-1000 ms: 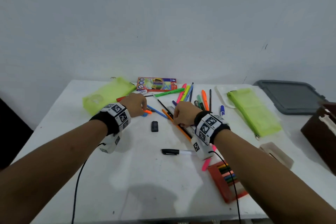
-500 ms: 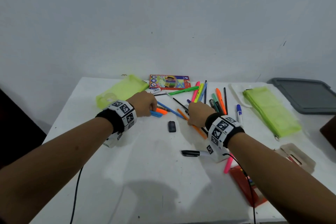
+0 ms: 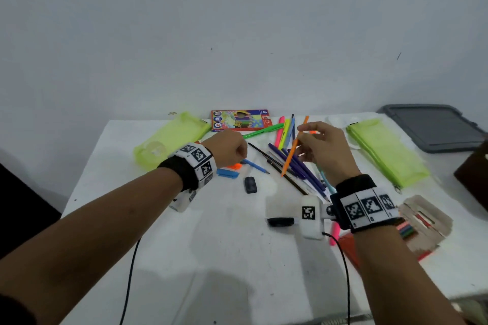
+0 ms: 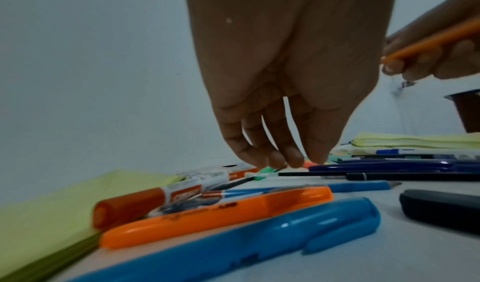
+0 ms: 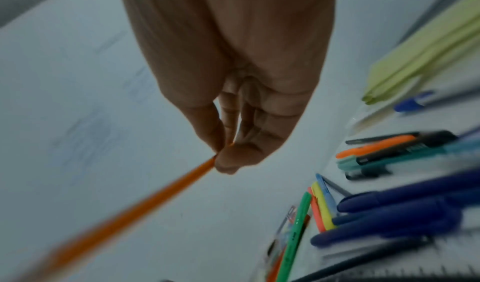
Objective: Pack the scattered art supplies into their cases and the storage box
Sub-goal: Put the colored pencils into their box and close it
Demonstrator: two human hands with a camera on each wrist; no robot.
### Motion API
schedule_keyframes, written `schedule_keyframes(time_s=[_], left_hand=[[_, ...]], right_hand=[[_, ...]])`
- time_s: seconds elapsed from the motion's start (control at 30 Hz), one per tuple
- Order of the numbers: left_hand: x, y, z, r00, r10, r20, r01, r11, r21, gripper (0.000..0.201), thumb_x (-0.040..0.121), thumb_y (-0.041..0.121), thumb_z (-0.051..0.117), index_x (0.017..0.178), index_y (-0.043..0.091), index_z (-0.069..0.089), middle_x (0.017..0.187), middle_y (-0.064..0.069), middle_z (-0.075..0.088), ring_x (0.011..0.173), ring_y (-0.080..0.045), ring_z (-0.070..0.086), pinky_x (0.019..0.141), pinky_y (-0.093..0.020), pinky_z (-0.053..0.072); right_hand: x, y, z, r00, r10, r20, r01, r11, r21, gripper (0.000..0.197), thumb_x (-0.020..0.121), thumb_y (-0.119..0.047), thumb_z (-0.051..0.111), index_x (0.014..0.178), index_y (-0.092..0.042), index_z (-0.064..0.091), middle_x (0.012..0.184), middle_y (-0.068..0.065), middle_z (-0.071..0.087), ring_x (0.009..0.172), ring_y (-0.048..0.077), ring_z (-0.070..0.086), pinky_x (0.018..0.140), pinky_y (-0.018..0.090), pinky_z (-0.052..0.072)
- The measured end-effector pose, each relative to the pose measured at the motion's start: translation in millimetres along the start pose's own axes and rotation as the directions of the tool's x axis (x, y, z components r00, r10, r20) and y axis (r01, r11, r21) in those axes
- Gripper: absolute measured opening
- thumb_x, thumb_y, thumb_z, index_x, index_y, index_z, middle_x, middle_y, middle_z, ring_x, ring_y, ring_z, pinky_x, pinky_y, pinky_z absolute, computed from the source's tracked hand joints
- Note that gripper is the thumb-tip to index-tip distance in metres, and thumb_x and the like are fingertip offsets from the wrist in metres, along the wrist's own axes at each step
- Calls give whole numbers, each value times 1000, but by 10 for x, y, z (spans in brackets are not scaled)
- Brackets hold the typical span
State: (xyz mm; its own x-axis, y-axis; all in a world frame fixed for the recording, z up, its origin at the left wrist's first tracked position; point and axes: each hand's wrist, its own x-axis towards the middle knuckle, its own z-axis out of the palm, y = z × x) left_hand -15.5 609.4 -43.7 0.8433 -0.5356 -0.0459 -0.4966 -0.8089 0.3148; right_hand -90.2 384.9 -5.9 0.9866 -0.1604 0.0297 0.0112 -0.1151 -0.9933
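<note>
So the thin orange pencil (image 3: 294, 149) is up off the white table (image 3: 211, 258), pinched between the thumb and fingertips of the right hand (image 3: 326, 149). It's tilted, top end pointing to about 1 o'clock and the tip hanging down toward 7 o'clock, right over the bunch of dark blue pens (image 3: 298, 169) that lie on the table. In the right wrist view the pencil (image 5: 124, 214) runs out of the pinch as an orange blur.

The left hand (image 3: 227, 149) is at roughly 9 o'clock from the pencil, low over the table, fingers loosely curled down. In the left wrist view the fingertips (image 4: 293, 159) hang just over a green-and-white pen (image 4: 262, 172); can't tell if they actually touch it. Nothing is gripped there.

Just beside that hand: an orange highlighter (image 4: 215, 216), a blue highlighter (image 4: 233, 247), a blue pencil (image 3: 254, 166) and a small black eraser (image 3: 250, 184).

Further out, one lime-green zip pouch (image 3: 171, 137) lies at 10 o'clock, another lime-green zip pouch (image 3: 385, 152) at 3 o'clock, a colourful pencil box (image 3: 239, 120) at 11 o'clock against the wall, and a grey plastic lid (image 3: 433, 126) at 2 o'clock.
</note>
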Motion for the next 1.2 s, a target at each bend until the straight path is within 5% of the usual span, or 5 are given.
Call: schedule_keyframes(time_s=[0.23,0.47,0.7,0.97,1.2], left_hand=[[263,185,184,976,79,205,-124,968,217,20,86,14,65,105,19,68,108,0,64,100,-19,59,85,-32,51],[324,362,96,983,171,71,-175,982,68,15,91,13,59,99,13,72,96,-2,69,88,-19,62,77,-29,48],[481,926,-182,954,276,-117,-298,914,-275,11,88,13,67,97,11,74,85,0,72,79,-15,67,77,-31,54],[660,1791,89,954,285,88,-119,634,-764,9,88,-3,65,95,-6,68,71,-13,66,55,-7,63,62,-20,57],[750,2451,485,915,307,262,29,598,-801,13,89,-3,64,101,-7,67,73,-9,70,55,-8,65,60,-19,57]], right_hand=[[-335,326,-7,986,121,-117,-80,949,305,24,83,6,69,106,5,62,79,19,70,64,24,63,60,28,54],[-431,459,-105,961,152,-232,-93,964,248,7,92,-9,64,90,-3,68,62,9,61,52,17,51,51,27,46],[-504,410,-456,945,108,-310,-57,984,167,25,93,-15,63,87,8,67,54,6,39,46,16,34,44,27,34],[-852,415,-1231,919,126,-374,-69,984,162,19,94,-10,61,82,5,65,65,8,58,47,15,51,44,25,44],[-1282,679,-1825,889,234,-393,-197,971,132,25,92,-9,62,71,3,65,60,11,61,45,17,52,44,24,45]])
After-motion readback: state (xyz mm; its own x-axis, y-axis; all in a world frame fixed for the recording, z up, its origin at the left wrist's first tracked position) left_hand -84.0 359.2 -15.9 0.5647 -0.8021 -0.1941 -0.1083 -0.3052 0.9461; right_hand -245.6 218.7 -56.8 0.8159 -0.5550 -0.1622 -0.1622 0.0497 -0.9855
